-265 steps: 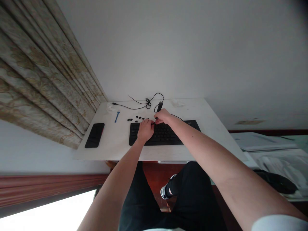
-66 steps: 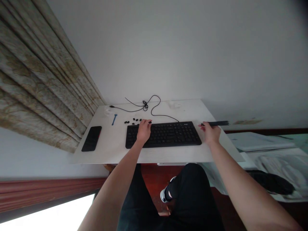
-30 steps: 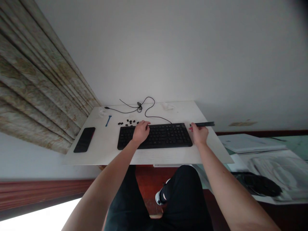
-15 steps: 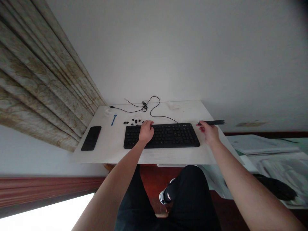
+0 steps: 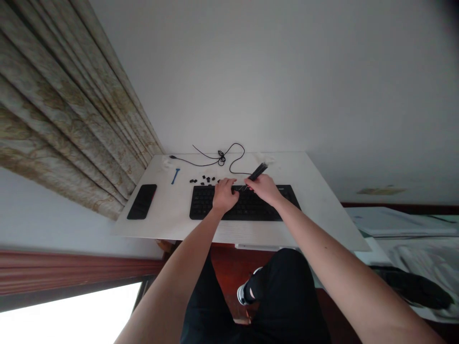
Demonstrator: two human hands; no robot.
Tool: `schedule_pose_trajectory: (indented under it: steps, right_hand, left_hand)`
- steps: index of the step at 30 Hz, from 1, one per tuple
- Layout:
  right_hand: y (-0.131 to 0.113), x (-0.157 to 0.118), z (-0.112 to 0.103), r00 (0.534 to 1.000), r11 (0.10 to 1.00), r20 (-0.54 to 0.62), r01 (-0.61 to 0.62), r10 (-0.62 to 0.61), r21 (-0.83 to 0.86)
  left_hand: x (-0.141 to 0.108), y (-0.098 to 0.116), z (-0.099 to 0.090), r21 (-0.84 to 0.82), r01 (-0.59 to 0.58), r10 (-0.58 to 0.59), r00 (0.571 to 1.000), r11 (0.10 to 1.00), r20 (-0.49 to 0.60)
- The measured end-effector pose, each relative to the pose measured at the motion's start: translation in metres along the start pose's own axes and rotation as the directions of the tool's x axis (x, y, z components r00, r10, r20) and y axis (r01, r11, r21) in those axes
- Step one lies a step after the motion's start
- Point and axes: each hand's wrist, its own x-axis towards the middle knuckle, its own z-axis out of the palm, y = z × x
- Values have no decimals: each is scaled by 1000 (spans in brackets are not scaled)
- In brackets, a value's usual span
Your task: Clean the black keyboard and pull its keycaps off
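Observation:
My left hand rests on the upper left part of a black computer keyboard, its fingertips on the top rows of keys. Just beyond those fingers lie several loose black keycaps on the white desk. My right hand sits over the keyboard's upper middle, gripping a black stick-shaped tool tilted up and to the right. Further left lie a small blue tool and a black smartphone. A thin black cable loops along the far edge.
A patterned curtain hangs down the left side, and a white wall runs along the far side of the desk. Papers lie beyond the desk's right end. My black-clad legs show below its near edge.
My right hand has moved left from beside the keyboard's right end to over the keys. The black tool has swung from nearly level to tilted. My left hand has shifted slightly right.

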Motion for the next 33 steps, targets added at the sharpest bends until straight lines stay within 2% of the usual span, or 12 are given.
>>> schedule_pose_trajectory:
  steps: [4,8,12,18,23,30,33]
  right_hand:
    - [-17,3,9,999,982,4,46,-47,-185]
    - [-28,0,15,998,978,14,65,-64,-199]
    - [-27,0,17,997,979,37,74,-68,-191]
    - [-17,5,23,998,994,67,12,-5,-111]
    - [-13,12,27,993,994,107,50,-39,-102]
    - [5,22,22,958,983,253,95,-134,160]
    - [6,19,22,965,977,236,64,-113,206]
  left_hand:
    - [0,0,-1,6,-2,2,1000,1000,18]
    - [1,-1,0,10,-1,1,1000,1000,5]
    - [2,-2,1,6,11,-11,1000,1000,13]
    - [3,-4,1,8,-3,3,1000,1000,17]
    - [3,-5,3,25,-6,6,1000,1000,20]
    - [4,-4,5,62,-8,7,1000,998,26]
    - [5,-4,6,80,-12,10,999,997,31]
